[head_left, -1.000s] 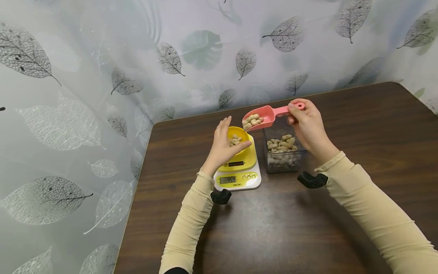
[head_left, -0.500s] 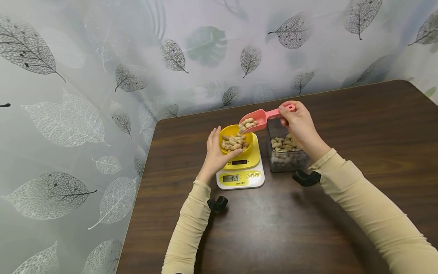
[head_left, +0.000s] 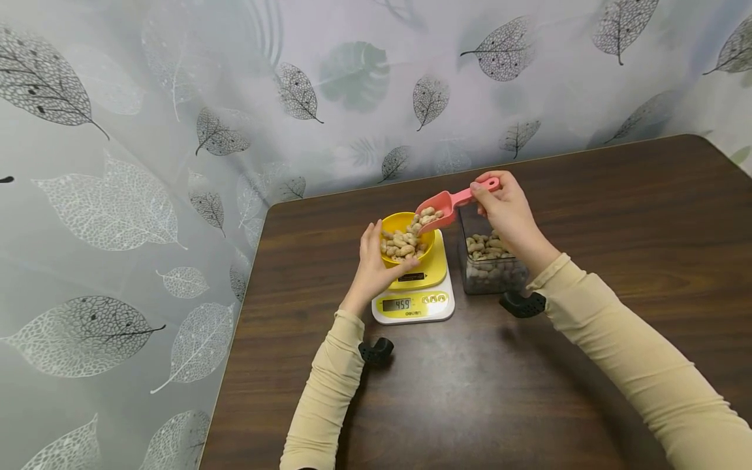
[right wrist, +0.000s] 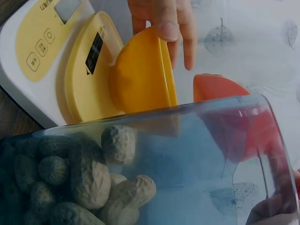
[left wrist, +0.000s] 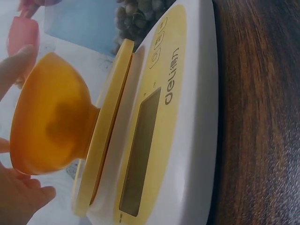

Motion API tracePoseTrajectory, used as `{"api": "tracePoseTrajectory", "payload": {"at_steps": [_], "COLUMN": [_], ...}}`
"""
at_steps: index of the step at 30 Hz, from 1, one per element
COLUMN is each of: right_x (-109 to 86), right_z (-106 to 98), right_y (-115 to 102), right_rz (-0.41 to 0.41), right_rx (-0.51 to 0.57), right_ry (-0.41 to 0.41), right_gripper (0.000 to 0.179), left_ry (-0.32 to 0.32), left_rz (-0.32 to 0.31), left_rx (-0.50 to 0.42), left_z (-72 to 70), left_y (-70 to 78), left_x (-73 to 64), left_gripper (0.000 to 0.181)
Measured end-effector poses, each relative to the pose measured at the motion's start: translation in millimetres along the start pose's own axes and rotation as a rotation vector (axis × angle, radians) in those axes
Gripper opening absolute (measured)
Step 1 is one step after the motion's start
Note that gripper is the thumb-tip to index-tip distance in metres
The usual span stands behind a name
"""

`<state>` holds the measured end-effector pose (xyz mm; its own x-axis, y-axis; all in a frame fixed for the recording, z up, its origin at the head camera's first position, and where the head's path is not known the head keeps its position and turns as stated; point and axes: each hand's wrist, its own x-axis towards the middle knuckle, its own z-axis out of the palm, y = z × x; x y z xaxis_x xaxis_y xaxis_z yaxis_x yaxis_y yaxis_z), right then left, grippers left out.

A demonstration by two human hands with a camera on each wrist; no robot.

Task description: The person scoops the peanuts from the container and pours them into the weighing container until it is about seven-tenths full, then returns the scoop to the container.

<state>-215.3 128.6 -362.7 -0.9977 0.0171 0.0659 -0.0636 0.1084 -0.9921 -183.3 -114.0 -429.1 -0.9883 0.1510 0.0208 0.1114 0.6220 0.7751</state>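
My right hand [head_left: 502, 210] pinches the handle of a pink scoop [head_left: 444, 207] in the head view. The scoop bears peanuts [head_left: 429, 217] and tilts down to the left, its lip over the right rim of a yellow bowl [head_left: 433, 247]. More peanuts [head_left: 404, 246] lie inside the bowl, which stands on a yellow-and-white kitchen scale [head_left: 442, 309]. My left hand [head_left: 376, 269] curves loosely about the bowl's left and near sides, fingers fairly straight. In the right wrist view its thumb [right wrist: 167, 28] lies at the rim; firm contact cannot be told.
A clear box [head_left: 496, 284] partly filled with peanuts stands right of the scale, under my right hand. The scale display [head_left: 397, 305] reads 459, possibly with a decimal point. Behind the dark wooden table [head_left: 458, 391] rises a leaf-patterned wall covering [head_left: 352, 137].
The scoop has moved left and tilted lower over the bowl's rim, its peanuts lying nearer the lip. The left hand stays around the bowl. The display reading is the same.
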Motion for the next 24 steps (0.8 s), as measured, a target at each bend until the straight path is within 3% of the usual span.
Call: {"api": "tracePoseTrajectory", "payload": {"at_steps": [6, 13, 24], "right_x": [-0.3, -0.1, -2.7], "right_z": [2.0, 0.8, -1.0], "right_y": [-1.4, -1.5, -3.8], "right_rz": [-0.019, -0.047, -0.026], "right_rx": [-0.043, -0.020, 0.000], "right_ry": [-0.004, 0.004, 0.006], "right_gripper": [0.029, 0.026, 0.030], "left_ry": [-0.007, -0.002, 0.001], "left_rz": [-0.004, -0.002, 0.000], "left_rx": [-0.013, -0.014, -0.021], "left_z": [0.8, 1.7, 2.6], "left_y": [0.1, -1.4, -3.1], "left_x": [-0.1, 0.1, -0.8], "left_gripper": [0.104, 0.103, 0.102]}}
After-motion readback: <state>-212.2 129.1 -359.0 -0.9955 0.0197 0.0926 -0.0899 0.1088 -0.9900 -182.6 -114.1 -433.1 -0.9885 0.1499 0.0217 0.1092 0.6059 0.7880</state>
